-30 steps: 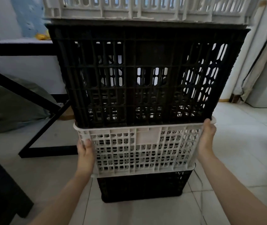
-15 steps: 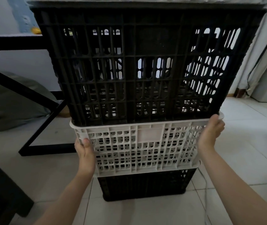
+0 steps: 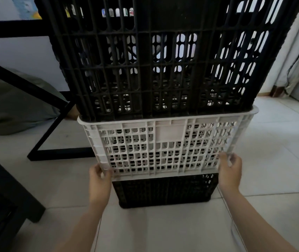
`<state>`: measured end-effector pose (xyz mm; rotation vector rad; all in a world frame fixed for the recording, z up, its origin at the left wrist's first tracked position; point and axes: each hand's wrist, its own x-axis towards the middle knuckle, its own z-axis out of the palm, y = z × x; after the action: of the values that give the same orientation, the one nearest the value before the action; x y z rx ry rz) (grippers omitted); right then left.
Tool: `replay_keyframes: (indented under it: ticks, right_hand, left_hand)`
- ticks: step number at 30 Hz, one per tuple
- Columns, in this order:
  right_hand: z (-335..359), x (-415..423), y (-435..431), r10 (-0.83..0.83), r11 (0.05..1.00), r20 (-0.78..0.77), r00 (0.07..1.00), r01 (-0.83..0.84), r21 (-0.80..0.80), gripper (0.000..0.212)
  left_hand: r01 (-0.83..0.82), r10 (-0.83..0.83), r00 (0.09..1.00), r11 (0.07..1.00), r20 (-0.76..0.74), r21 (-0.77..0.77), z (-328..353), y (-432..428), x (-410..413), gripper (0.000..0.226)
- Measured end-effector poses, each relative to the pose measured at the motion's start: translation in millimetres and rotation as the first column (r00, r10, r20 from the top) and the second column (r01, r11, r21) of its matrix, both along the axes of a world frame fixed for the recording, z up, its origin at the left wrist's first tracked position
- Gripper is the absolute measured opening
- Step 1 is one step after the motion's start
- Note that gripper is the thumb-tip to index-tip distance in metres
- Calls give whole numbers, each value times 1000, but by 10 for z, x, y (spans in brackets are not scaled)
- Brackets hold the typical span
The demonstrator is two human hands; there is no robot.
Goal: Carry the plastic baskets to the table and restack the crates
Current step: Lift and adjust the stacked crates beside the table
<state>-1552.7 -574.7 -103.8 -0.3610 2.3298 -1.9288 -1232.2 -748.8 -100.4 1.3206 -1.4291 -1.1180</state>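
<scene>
A stack of slatted plastic crates stands on the tiled floor in front of me. A big black crate (image 3: 163,57) sits in a white crate (image 3: 166,142), which rests on a lower black crate (image 3: 165,190). My left hand (image 3: 99,179) grips the white crate's bottom left corner. My right hand (image 3: 230,171) holds its bottom right corner, with the fingers curled round the edge. The top of the stack runs out of view.
A black metal table frame (image 3: 54,128) with a diagonal brace stands to the left, and a grey-green cushion (image 3: 12,104) lies under it. Dark furniture (image 3: 5,195) fills the near left corner. Pale tiled floor (image 3: 275,151) spreads to the right, towards a wall with cables.
Both hands have slid down from the white crate's upper rim to its bottom corners. The camera has moved closer and lower, so the white crate on top is out of view.
</scene>
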Motion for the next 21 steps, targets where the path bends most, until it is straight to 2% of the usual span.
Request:
replay_keyframes:
  ticks: [4, 7, 10, 12, 15, 16, 18, 19, 21]
  right_hand:
    - [-58, 7, -2, 15, 1000, 33, 999, -14, -28, 50]
    - [-300, -25, 66, 41, 999, 245, 969, -38, -16, 63]
    - [-488, -78, 74, 112, 993, 424, 899, -87, -78, 81]
    - [-519, -87, 73, 128, 990, 463, 877, -83, -115, 79]
    - [-476, -148, 50, 175, 977, 500, 848, -86, -196, 53]
    - [-440, -182, 52, 193, 971, 526, 828, -86, -222, 45]
    - [-398, -260, 77, 258, 940, 604, 754, -51, -338, 19]
    - [-417, -308, 86, 266, 923, 634, 726, -2, -385, 15]
    - [-392, -320, 103, 277, 920, 644, 713, -3, -392, 31]
  left_hand:
    - [44, -45, 997, 999, 64, 20, 53, -55, 75, 49]
    - [76, -100, 983, 985, 154, 155, -111, -96, 105, 75]
    - [109, -167, 969, 950, 181, 293, -236, -106, 137, 93]
    - [138, -184, 977, 932, 109, 335, -295, -109, 141, 93]
    - [128, -97, 991, 888, -92, 441, -281, -238, 130, 81]
    - [144, -51, 979, 859, -199, 491, -264, -300, 125, 73]
    - [214, -9, 926, 837, -378, 503, -231, -366, 79, 43]
    - [211, 23, 908, 839, -419, 502, -233, -349, 51, 35]
    - [187, 98, 871, 841, -481, 508, -292, -306, -5, 39]
